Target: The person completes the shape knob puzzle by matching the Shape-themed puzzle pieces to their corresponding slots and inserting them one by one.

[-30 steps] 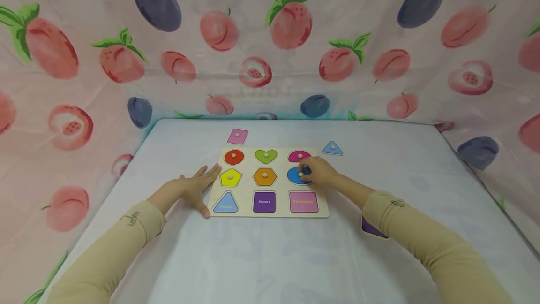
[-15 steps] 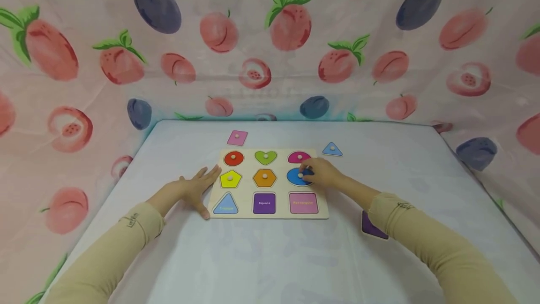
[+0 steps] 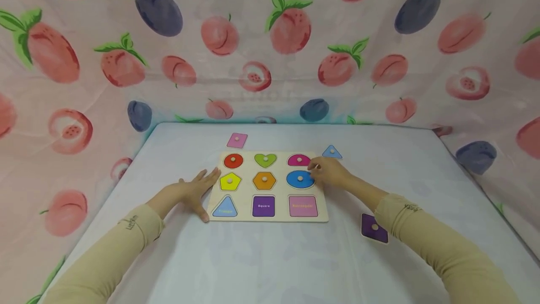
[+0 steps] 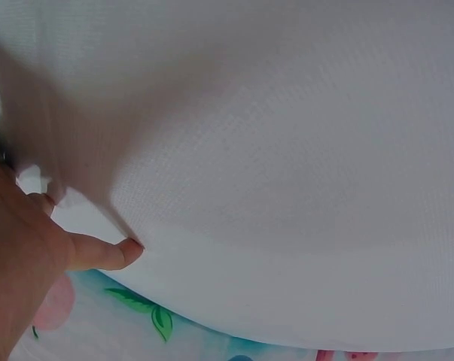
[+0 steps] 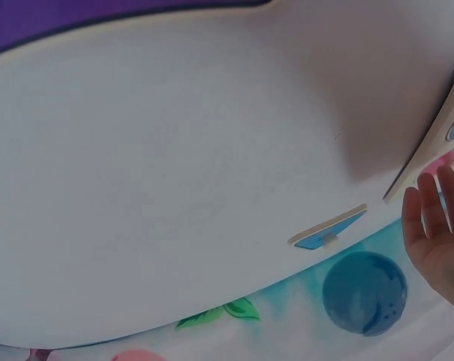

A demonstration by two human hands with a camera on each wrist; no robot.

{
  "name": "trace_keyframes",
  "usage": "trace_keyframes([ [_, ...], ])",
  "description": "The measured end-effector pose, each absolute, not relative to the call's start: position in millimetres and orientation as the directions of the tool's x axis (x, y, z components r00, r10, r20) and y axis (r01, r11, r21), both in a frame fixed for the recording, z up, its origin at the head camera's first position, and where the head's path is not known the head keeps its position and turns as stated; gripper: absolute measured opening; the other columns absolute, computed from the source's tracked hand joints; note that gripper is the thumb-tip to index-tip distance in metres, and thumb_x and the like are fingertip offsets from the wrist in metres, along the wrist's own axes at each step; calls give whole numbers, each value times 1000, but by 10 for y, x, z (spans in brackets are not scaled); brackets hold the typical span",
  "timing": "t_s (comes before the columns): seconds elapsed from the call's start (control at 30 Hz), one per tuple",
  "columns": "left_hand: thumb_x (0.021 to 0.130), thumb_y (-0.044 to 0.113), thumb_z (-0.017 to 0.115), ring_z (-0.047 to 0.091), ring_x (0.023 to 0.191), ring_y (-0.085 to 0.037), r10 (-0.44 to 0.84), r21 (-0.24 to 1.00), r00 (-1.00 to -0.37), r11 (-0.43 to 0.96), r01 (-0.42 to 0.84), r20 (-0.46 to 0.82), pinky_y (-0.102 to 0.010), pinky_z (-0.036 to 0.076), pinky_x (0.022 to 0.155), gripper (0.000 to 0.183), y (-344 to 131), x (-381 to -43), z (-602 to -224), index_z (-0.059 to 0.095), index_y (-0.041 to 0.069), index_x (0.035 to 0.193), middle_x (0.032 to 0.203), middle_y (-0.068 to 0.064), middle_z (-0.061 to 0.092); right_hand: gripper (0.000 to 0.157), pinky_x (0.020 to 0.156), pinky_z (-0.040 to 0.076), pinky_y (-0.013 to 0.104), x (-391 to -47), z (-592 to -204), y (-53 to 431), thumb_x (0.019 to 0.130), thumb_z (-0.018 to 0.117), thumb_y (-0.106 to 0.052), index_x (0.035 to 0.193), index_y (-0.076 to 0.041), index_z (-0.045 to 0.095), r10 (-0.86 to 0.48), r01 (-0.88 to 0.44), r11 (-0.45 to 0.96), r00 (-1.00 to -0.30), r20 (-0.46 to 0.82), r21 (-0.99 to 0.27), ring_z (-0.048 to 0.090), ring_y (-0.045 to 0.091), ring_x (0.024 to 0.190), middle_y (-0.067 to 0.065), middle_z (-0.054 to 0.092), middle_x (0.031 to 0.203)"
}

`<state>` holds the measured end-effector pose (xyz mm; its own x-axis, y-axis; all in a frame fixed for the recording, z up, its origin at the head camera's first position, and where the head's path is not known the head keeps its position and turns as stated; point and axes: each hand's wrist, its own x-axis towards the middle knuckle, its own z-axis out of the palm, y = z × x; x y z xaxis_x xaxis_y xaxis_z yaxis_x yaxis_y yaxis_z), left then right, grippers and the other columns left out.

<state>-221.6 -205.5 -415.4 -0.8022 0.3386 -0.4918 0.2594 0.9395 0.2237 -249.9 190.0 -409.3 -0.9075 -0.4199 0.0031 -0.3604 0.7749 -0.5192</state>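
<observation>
Beige sleeves lead down to two hands set well apart: the left hand (image 3: 195, 193) spreads its straight fingers against the left edge of a pale wooden puzzle board (image 3: 246, 205), while the right hand (image 3: 331, 172) holds nothing, its bent fingers hanging over the right end of a blue oval piece (image 3: 300, 184). That oval sits in the board's middle row, beside the board's right edge, its long axis running left to right. The board lies midway between the side edges of the white surface (image 3: 270, 266), its own long axis parallel to the far edge.

An orange hexagon piece (image 3: 264, 184) and a yellow pentagon piece (image 3: 229, 184) share the oval's row; the nearest row shows three printed shapes. Just beyond the right hand, a light blue triangle piece (image 3: 332, 154) points towards the far edge. A pink rectangular piece (image 3: 237, 142) lies near that edge, left of centre. Towards the right edge, the right sleeve (image 3: 438, 247) partly overlaps a purple square piece (image 3: 371, 231).
</observation>
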Motion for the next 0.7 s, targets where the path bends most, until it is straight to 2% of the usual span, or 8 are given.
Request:
trace_keyframes([
  [0.17, 56, 50, 85, -6, 145, -40, 337, 212, -805, 941, 264, -488, -81, 6, 97, 136, -2085, -2234, -4179, -4, 15, 152, 160, -9, -5, 16, 88, 51, 47, -2556, -4077, 1957, 91, 58, -10, 102, -1, 65, -422, -383, 792, -906, 28, -475, 58, 34, 101, 16, 67, 104],
  [0.7, 57, 50, 84, -6, 145, -41, 350, 200, -796, 937, 287, -493, -82, 8, 96, 134, -2092, -2213, -4158, -4, 14, 152, 160, -10, -6, 16, 91, 48, 51, -2770, -4185, 2092, 88, 62, -7, 102, 1, 65, -380, -402, 790, -914, 145, -462, 59, 38, 101, 21, 66, 106],
])
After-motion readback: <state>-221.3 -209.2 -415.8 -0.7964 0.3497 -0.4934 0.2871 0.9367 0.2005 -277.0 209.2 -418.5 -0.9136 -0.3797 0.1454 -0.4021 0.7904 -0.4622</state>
